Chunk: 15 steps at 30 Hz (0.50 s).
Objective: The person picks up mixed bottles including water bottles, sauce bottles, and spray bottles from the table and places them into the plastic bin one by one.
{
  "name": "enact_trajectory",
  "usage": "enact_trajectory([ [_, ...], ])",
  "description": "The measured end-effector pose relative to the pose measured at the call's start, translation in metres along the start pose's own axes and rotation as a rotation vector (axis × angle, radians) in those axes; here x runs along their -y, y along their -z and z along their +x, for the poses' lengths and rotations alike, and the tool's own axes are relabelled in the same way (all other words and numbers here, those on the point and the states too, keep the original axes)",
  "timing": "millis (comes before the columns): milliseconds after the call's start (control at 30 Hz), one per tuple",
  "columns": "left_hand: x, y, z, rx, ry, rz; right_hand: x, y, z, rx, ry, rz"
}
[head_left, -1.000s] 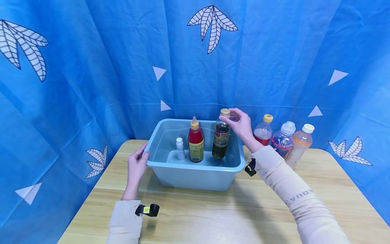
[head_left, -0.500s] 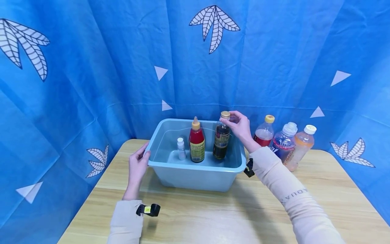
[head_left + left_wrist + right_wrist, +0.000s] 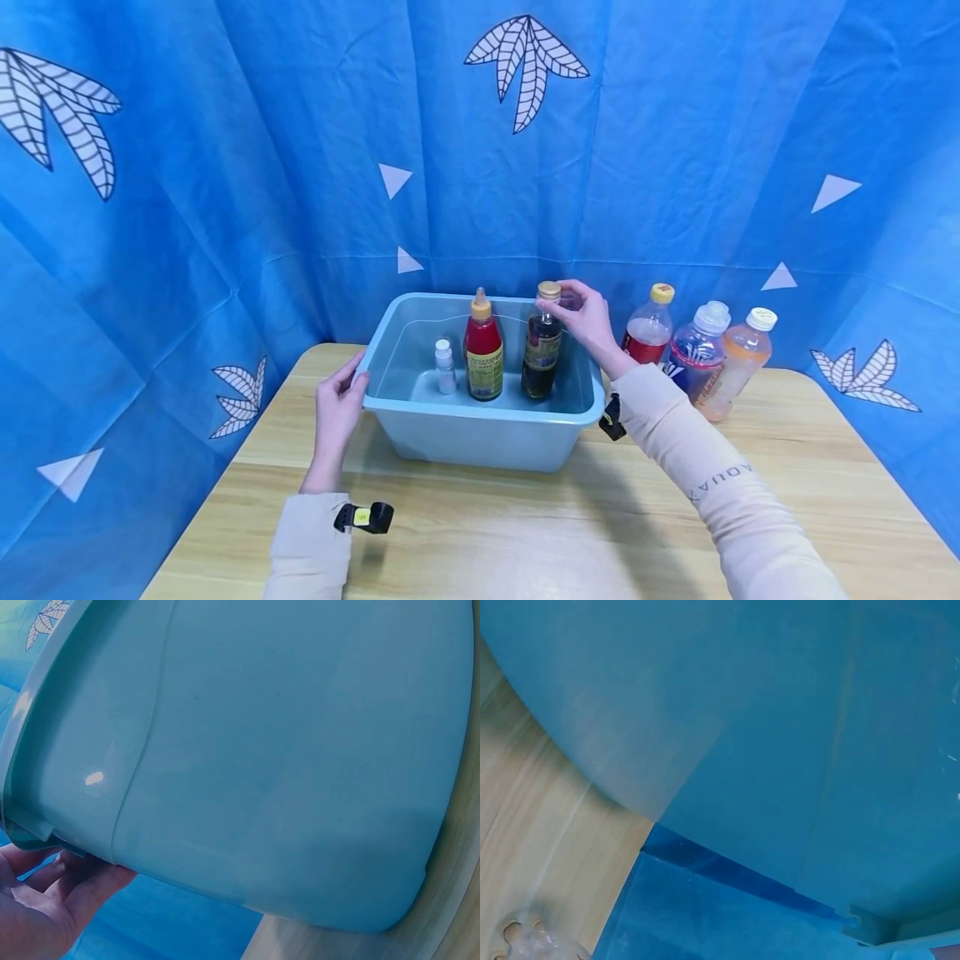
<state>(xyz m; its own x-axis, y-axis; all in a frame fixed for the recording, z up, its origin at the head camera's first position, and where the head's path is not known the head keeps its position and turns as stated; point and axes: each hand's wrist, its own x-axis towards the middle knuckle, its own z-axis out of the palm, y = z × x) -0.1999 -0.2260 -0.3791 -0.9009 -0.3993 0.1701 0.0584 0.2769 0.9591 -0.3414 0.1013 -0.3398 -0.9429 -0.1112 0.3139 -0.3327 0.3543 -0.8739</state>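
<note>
A light-blue plastic tub (image 3: 480, 437) stands on the table. At its left rim, my left hand (image 3: 339, 408) grips the edge; in the left wrist view its fingers (image 3: 97, 889) bend under the tub's lip. My right hand (image 3: 588, 318) pinches the neck of a dark glass bottle (image 3: 542, 354) just below its gold cap. This bottle is upright inside the tub, at the right; whether its base touches the floor I cannot tell. Left of it stand a red sauce squeeze bottle (image 3: 483, 346) and a small white-capped bottle (image 3: 446, 372). The right wrist view shows mainly the tub's outer wall (image 3: 727, 735).
Right of the tub stand a yellow-capped bottle with a red label (image 3: 649, 327), a blue-labelled bottle (image 3: 696, 350) and a white-capped orange-and-clear bottle (image 3: 738, 362), partly behind the right sleeve. A blue curtain (image 3: 480, 208) hangs behind the wooden table (image 3: 487, 533).
My right hand has lowered the dark bottle a little inside the tub and brought it slightly nearer and to the left. The left hand keeps its place on the rim.
</note>
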Motion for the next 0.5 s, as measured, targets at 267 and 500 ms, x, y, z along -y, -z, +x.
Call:
enact_trajectory([
  [267,-0.0005,0.0002,-0.0002,0.001,0.002,0.004,-0.0008,-0.0019,-0.0002,0.007,0.005,0.001],
  [500,0.0008,0.0,0.0011,-0.007,-0.01,0.008,-0.0011,-0.0013,-0.0005,0.046,-0.032,0.008],
])
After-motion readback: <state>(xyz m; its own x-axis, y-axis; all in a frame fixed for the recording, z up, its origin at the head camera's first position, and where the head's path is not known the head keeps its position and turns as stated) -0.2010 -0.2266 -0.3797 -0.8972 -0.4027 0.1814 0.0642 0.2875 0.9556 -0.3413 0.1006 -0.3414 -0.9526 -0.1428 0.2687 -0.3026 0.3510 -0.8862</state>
